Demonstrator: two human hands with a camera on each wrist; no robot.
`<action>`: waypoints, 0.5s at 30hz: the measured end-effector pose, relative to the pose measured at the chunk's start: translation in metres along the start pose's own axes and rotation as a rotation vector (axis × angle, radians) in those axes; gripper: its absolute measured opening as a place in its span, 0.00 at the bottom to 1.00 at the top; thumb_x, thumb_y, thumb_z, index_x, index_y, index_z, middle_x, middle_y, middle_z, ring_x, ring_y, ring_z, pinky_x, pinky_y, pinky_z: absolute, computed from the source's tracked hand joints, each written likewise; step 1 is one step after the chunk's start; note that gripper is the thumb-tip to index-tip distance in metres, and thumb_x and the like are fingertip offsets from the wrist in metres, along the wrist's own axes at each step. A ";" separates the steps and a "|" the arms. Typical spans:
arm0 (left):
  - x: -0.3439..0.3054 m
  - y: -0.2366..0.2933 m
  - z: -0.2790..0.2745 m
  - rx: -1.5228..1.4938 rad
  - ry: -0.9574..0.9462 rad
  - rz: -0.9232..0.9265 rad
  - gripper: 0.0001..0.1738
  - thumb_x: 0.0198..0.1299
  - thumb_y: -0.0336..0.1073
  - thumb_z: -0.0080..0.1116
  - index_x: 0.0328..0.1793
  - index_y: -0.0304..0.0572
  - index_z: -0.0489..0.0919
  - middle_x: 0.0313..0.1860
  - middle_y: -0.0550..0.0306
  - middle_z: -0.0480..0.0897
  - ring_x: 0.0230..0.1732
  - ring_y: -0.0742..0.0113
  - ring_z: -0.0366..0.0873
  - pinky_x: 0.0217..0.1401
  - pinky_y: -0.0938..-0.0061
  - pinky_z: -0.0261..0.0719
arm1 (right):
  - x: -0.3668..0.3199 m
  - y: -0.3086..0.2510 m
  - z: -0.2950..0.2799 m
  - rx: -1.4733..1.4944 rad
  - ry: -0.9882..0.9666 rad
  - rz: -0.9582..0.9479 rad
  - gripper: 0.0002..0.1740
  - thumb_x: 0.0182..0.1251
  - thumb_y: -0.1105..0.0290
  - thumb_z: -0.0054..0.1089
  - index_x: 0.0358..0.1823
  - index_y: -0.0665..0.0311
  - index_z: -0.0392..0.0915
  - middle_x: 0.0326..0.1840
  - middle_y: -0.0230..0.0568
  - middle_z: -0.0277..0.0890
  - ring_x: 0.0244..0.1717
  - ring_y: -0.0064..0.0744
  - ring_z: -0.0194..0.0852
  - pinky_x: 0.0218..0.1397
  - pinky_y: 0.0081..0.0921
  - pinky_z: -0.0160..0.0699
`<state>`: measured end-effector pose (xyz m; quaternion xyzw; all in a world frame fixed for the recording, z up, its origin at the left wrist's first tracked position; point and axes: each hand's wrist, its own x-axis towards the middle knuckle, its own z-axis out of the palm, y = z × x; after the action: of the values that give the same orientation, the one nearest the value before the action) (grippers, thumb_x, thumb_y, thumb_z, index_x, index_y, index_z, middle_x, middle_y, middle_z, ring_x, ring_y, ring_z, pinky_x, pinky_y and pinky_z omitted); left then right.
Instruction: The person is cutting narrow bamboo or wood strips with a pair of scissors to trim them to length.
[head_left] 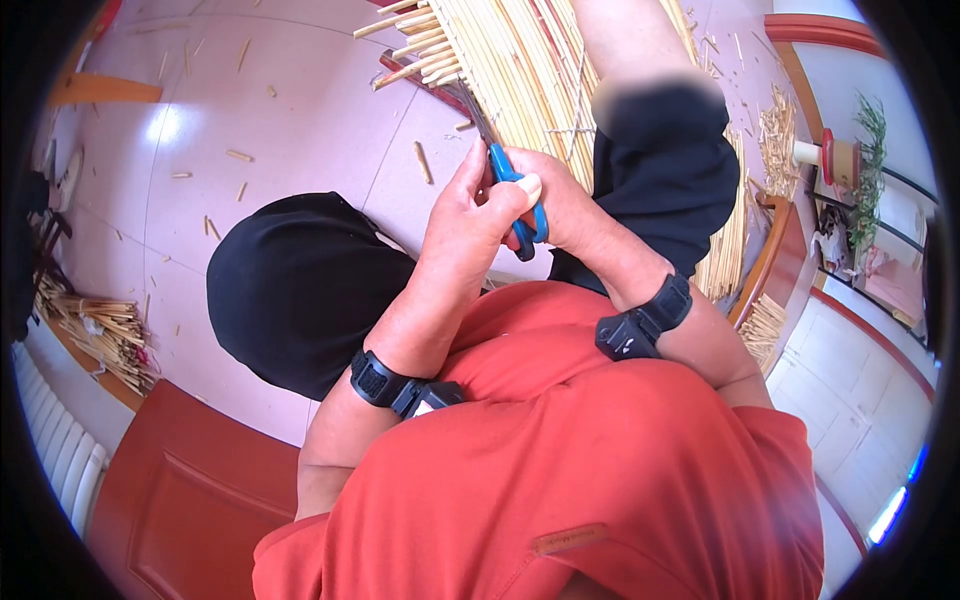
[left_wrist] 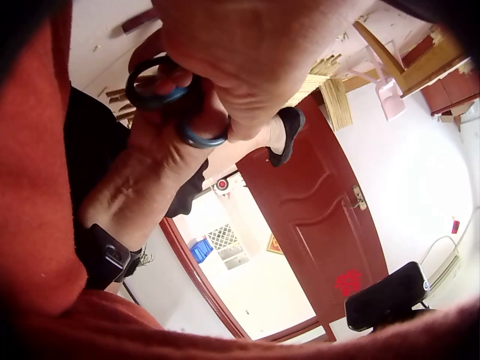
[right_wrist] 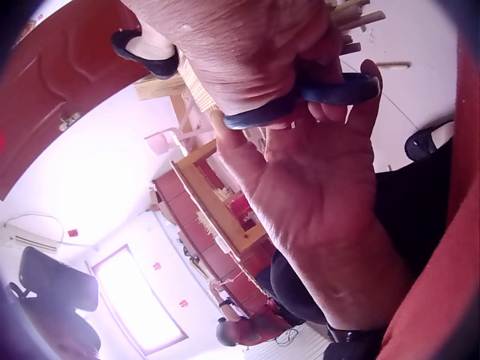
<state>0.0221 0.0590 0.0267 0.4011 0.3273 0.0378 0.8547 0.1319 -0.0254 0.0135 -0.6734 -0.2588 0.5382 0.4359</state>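
Both hands meet at a pair of scissors with blue handles (head_left: pixel 500 160). The left hand (head_left: pixel 465 215) grips them with its thumb lying across a handle, and the right hand (head_left: pixel 560 195) grips them from the other side. The dark blades point up and away, right beside the cut ends of a mat of pale stalks (head_left: pixel 510 60) bound with string. In the left wrist view, both finger loops (left_wrist: pixel 206 139) show between the hands. From the right wrist, one blue loop (right_wrist: pixel 341 91) rests against the fingers; the blades are hidden there.
Short stalk pieces (head_left: pixel 421 162) lie scattered over the tiled floor (head_left: pixel 320 90). A bundle of stalks (head_left: pixel 105 335) lies at the left, and more stalks (head_left: pixel 765 330) lie by a wooden edge at the right. The knees in black trousers (head_left: pixel 300 290) flank the hands.
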 end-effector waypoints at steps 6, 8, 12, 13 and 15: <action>-0.004 -0.010 0.002 -0.010 0.005 -0.033 0.37 0.58 0.45 0.60 0.70 0.37 0.63 0.33 0.62 0.73 0.28 0.80 0.70 0.24 0.84 0.68 | -0.004 0.006 -0.005 -0.081 -0.085 0.017 0.09 0.61 0.67 0.56 0.36 0.67 0.74 0.20 0.36 0.75 0.20 0.24 0.76 0.21 0.21 0.74; -0.008 -0.011 0.005 0.045 0.024 -0.007 0.36 0.59 0.49 0.58 0.69 0.39 0.64 0.35 0.62 0.73 0.29 0.79 0.71 0.28 0.83 0.69 | -0.005 0.007 -0.003 0.202 -0.055 0.122 0.11 0.64 0.65 0.54 0.40 0.66 0.73 0.21 0.37 0.75 0.21 0.26 0.76 0.21 0.22 0.73; -0.010 -0.006 0.006 0.100 0.010 0.048 0.32 0.62 0.54 0.52 0.67 0.43 0.66 0.37 0.61 0.75 0.31 0.76 0.74 0.33 0.81 0.71 | -0.007 -0.005 -0.004 0.096 -0.095 0.098 0.14 0.66 0.60 0.50 0.42 0.65 0.71 0.23 0.38 0.75 0.20 0.26 0.74 0.19 0.21 0.69; -0.010 -0.006 0.006 0.100 0.009 0.050 0.32 0.62 0.54 0.52 0.67 0.43 0.66 0.37 0.61 0.75 0.31 0.76 0.74 0.33 0.81 0.71 | -0.006 -0.003 -0.004 0.079 -0.091 0.134 0.15 0.66 0.59 0.49 0.41 0.64 0.71 0.23 0.37 0.74 0.20 0.25 0.74 0.18 0.20 0.68; -0.009 -0.006 0.003 0.065 -0.027 -0.003 0.30 0.63 0.53 0.50 0.66 0.43 0.66 0.36 0.60 0.76 0.30 0.75 0.75 0.33 0.81 0.71 | -0.003 -0.004 -0.003 0.059 -0.090 0.166 0.15 0.67 0.57 0.48 0.40 0.63 0.71 0.23 0.36 0.74 0.19 0.24 0.73 0.17 0.19 0.66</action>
<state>0.0157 0.0497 0.0283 0.4287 0.3176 0.0203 0.8455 0.1345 -0.0271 0.0189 -0.6545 -0.2054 0.6096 0.3972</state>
